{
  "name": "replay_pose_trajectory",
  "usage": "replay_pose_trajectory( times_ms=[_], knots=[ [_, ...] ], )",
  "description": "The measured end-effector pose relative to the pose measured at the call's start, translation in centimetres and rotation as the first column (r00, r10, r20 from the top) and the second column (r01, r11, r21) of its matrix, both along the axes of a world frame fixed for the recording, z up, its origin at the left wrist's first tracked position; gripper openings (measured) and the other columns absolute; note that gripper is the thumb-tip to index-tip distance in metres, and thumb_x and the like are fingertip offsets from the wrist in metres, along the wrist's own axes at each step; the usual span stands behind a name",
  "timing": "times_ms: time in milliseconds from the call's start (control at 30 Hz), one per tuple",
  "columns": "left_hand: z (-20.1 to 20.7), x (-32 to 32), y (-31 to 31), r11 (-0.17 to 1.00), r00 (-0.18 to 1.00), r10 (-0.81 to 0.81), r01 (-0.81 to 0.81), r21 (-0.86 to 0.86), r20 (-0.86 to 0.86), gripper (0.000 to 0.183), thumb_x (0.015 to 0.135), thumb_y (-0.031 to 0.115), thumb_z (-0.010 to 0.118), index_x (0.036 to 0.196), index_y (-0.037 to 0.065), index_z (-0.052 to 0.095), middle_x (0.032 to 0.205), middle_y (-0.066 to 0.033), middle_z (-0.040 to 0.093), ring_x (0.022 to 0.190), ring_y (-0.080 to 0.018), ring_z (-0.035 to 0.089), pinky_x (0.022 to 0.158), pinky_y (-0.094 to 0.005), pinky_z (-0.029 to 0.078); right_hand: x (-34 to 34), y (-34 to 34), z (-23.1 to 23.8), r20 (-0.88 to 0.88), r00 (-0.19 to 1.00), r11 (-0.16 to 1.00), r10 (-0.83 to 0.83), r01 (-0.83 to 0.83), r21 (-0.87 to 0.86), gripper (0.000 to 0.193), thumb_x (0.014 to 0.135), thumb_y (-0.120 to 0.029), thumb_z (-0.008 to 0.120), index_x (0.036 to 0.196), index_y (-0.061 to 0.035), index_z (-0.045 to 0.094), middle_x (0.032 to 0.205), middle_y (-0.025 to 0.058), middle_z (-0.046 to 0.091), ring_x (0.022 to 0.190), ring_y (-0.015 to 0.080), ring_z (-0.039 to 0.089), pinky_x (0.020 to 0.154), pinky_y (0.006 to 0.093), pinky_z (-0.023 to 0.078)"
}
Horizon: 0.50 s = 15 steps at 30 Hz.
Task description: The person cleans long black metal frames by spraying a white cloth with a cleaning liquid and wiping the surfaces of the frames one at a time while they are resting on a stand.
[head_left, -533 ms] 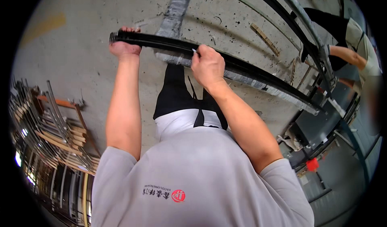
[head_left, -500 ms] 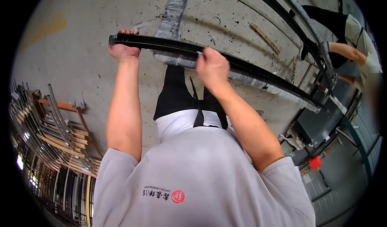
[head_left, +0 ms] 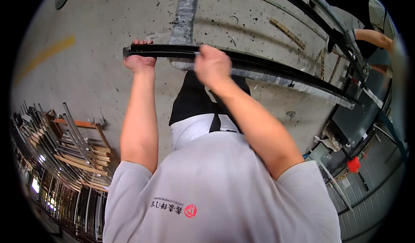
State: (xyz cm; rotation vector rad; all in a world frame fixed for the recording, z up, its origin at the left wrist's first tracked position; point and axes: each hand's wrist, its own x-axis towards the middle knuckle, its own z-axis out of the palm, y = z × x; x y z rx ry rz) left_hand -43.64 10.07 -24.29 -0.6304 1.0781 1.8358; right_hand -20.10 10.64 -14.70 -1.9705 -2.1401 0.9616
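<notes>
A long black metal profile lies across in front of me, from its left end down to the far right. Beneath its left end my left hand is wrapped, palm up, fingertips showing beyond the far edge. Over the profile's left half, my right hand is closed in a fist. A small pale bit shows at the right fingertips; what it is I cannot make out. The profile rests above a trestle bar wrapped in clear film, which joins another wrapped bar running away from me.
At lower left, a rack holds many metal bars and wooden strips. A co-worker's gloved hand grips another long bar at upper right. A wood strip lies on the speckled floor. A dark panel and a red object are at right.
My right hand has slid left along the black profile, closer to my left hand. The left hand keeps its hold. The whole view has shifted slightly.
</notes>
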Motion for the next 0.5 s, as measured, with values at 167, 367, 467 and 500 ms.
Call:
replay_pose_trajectory(
  times_ms=[167, 367, 467, 500],
  knots=[
    [-0.2, -0.1, -1.2, 0.999, 0.999, -0.001, 0.0, 0.046, 0.032, 0.033, 0.083, 0.035, 0.042, 0.077, 0.005, 0.056, 0.071, -0.0094, 0.053, 0.069, -0.0265, 0.053, 0.077, -0.0468, 0.047, 15.1, -1.3, 0.6, 0.198, 0.919, 0.94, -0.34, 0.325, 0.103, 0.016, 0.086, -0.018, 0.064, 0.079, -0.0032, 0.062, 0.075, 0.0199, 0.067, 0.074, 0.042, 0.065, 0.069, 0.05, 0.051],
    [-0.2, 0.1, -0.6, 1.0, 0.999, -0.012, 0.011, 0.022, 0.037, 0.035, 0.083, 0.036, 0.042, 0.075, 0.004, 0.055, 0.07, -0.0089, 0.052, 0.07, -0.0262, 0.052, 0.076, -0.0451, 0.047, 9.9, -1.8, 0.7, 0.259, 0.879, 0.917, -0.4, 0.378, 0.129, 0.012, 0.082, -0.013, 0.062, 0.077, -0.0037, 0.057, 0.077, 0.0209, 0.065, 0.078, 0.0427, 0.065, 0.069, 0.0516, 0.051],
    [-0.9, -0.7, -1.2, 0.998, 0.998, -0.043, 0.041, 0.053, 0.04, 0.037, 0.082, 0.038, 0.042, 0.074, 0.004, 0.055, 0.07, -0.0097, 0.051, 0.069, -0.027, 0.049, 0.075, -0.0443, 0.046, 4.6, -1.6, 0.6, 0.098, 0.979, 0.983, -0.179, 0.172, 0.068, 0.008, 0.084, -0.014, 0.063, 0.083, -0.007, 0.059, 0.083, 0.0186, 0.065, 0.081, 0.044, 0.064, 0.071, 0.054, 0.051],
    [-0.9, -0.7, -1.3, 0.994, 0.998, -0.056, 0.053, 0.094, 0.029, 0.038, 0.082, 0.039, 0.042, 0.074, 0.004, 0.055, 0.07, -0.0101, 0.05, 0.068, -0.0275, 0.047, 0.075, -0.0438, 0.045, 4.3, -1.3, 1.0, 0.068, 0.982, 0.982, -0.178, 0.173, 0.073, 0.01, 0.084, -0.015, 0.063, 0.082, -0.0066, 0.059, 0.083, 0.0188, 0.066, 0.083, 0.0431, 0.065, 0.072, 0.0536, 0.052]
  ],
)
